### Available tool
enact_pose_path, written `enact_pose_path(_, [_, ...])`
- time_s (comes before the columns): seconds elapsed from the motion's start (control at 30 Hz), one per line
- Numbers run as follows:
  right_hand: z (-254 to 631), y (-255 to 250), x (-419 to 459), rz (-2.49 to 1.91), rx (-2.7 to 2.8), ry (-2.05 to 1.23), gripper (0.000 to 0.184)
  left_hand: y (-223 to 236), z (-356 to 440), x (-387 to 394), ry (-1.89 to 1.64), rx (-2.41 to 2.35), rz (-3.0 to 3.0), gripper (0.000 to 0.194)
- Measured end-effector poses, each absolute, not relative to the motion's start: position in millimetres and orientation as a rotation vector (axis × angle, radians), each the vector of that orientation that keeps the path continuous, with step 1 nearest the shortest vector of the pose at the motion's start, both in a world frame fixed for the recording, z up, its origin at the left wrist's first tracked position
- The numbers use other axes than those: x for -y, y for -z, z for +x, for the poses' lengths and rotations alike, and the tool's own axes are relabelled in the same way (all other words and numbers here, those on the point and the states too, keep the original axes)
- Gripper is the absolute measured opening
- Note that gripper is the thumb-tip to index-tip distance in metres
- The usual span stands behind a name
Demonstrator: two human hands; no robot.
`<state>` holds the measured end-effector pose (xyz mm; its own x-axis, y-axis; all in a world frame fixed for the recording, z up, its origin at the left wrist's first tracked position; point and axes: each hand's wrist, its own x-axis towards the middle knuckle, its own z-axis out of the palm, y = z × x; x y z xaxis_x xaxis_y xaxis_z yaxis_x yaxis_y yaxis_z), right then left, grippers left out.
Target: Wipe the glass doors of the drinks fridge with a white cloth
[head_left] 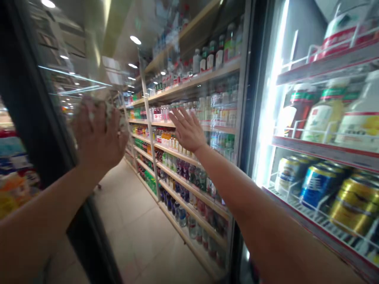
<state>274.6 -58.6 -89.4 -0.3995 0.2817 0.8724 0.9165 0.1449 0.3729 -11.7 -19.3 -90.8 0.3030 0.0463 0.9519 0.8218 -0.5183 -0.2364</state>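
The glass door of a drinks cooler stands swung out, with its dark frame on the left. My left hand is against the pane with a pale, patterned cloth under its fingers; motion blurs both, and the palm side is hidden. Further right, my right hand lies flat on the glass, fingers stretched out and nothing in them. Both arms reach forward from the bottom corners.
Lit cooler shelves on the right hold bottles and cans, among them a blue can and a gold can. Long drink shelves show in the glass. Pale floor tiles run below. Colourful packages stand at left.
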Motion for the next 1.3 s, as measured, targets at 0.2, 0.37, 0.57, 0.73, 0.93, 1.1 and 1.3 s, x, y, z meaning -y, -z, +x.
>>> enact_pose_path(0.2, [273.5,89.4,51.9,-1.271,1.438,1.19,0.059,73.9,-11.2,18.1,1.217,0.687,-1.842,0.057])
enact_pose_path(0.37, [268.3,102.2,49.9,-1.338,1.207,1.077,0.061,65.6,6.9,30.4,1.448,0.8,-1.731,0.061])
enact_pose_path(0.57, [267.6,126.9,63.4,-1.341,1.304,1.132,0.067,153.5,28.4,47.0,1.036,0.481,-1.96,0.069])
enact_pose_path(0.73, [268.7,130.7,67.5,-1.398,1.331,1.17,0.071,102.1,-4.1,53.1,1.146,0.671,-1.88,0.06])
enact_pose_path(0.93, [277.2,131.0,73.4,-1.325,1.417,1.183,0.084,88.6,13.1,66.2,1.228,0.863,-1.93,0.056])
enact_pose_path(1.1, [280.2,131.6,80.3,-1.376,1.503,1.136,0.089,95.2,21.0,73.9,0.947,0.675,-2.041,0.049])
enact_pose_path(1.3, [288.0,128.8,91.0,-1.372,1.533,1.095,0.08,36.5,4.3,75.0,1.295,0.951,-1.829,0.063])
